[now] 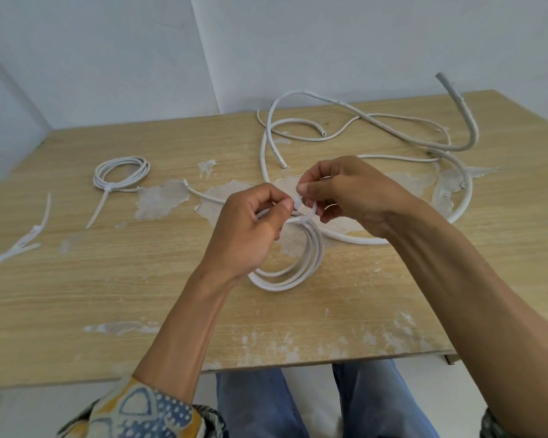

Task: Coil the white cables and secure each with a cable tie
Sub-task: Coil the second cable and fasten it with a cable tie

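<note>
A coil of white cable lies on the wooden table in front of me, its far side lifted between my hands. My left hand pinches a white cable tie where it wraps the coil's top. My right hand pinches the same tie from the other side, thumb and forefinger close to the left thumb. A second white coil sits at the back left, bound with a tie whose tail points toward me.
Several loose white cables sprawl over the table's back right, one thick cable curving round behind my right hand. Spare cable ties lie at the left edge. The tabletop's veneer is peeled in patches. Walls close off the back.
</note>
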